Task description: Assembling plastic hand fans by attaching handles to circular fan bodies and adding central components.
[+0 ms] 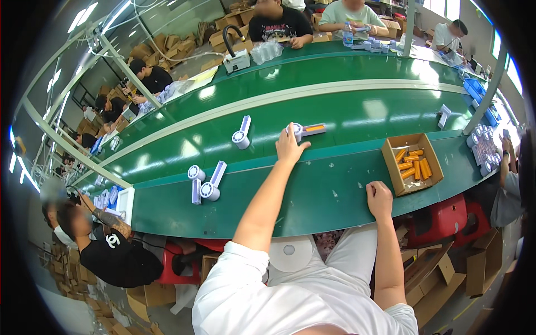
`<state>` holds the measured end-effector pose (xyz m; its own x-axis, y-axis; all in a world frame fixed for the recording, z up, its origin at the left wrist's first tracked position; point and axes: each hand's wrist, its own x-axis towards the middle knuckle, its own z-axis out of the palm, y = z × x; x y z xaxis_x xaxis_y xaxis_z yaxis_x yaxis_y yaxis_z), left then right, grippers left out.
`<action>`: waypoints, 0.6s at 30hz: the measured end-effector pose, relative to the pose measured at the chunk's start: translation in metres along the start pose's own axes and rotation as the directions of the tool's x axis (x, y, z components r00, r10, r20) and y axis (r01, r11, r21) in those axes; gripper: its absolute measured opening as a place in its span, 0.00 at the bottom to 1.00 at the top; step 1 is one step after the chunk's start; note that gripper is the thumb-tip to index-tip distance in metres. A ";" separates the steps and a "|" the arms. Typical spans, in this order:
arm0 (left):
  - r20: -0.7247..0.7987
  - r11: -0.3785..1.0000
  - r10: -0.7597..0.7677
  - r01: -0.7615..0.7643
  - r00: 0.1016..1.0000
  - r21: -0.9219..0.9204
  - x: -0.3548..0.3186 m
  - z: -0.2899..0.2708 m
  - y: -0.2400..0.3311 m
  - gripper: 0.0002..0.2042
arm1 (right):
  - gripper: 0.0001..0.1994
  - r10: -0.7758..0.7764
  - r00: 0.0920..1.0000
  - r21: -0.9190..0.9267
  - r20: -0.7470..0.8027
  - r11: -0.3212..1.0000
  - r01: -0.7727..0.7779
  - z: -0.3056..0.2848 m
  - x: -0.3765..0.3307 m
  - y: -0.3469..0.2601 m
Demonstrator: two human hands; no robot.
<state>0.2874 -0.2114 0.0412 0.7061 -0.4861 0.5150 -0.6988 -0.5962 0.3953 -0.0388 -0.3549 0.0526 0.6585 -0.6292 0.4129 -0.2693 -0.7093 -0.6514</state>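
My left hand [290, 148] reaches out over the green conveyor belt. Its fingers lie on the round head of a white handheld fan [314, 129], thumb spread to the side. Along that fan's handle an orange battery cell shows. My right hand [379, 196] rests loosely curled on the green worktable [312, 206], with nothing visible in it. Beside it stands an open cardboard box [413, 188] of orange battery cells [425, 168]. Left of my arm, several white fans [210, 191] lie on the worktable, and another fan [241, 138] is on the belt.
A greyish-white part [444, 116] lies on the belt at the right. White fan heads [484, 146] crowd the table's right end. A white tray [127, 207] borders the left end. Co-workers sit around; one person [114, 251] is at lower left. Red stools [441, 220] stand beside me.
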 end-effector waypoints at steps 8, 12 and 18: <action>-0.320 0.833 -0.155 0.298 0.935 0.466 0.031 -0.055 -0.075 0.35 | 0.05 0.058 0.998 0.064 0.006 0.996 -0.058 -0.005 0.000 0.005; 0.024 0.860 -0.511 0.511 0.859 0.004 0.022 -0.087 -0.123 0.27 | 0.05 0.076 0.997 0.108 0.013 0.991 -0.077 -0.007 0.001 0.003; 0.124 0.761 -0.183 0.220 0.975 -0.610 -0.029 -0.062 -0.081 0.37 | 0.05 0.100 0.995 0.106 -0.014 0.990 -0.098 -0.007 0.004 0.005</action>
<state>0.3163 -0.1096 0.0416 0.8305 -0.4443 0.3358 -0.4465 -0.1707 0.8783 -0.0426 -0.3629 0.0552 0.6185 -0.7011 0.3549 -0.2566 -0.6070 -0.7521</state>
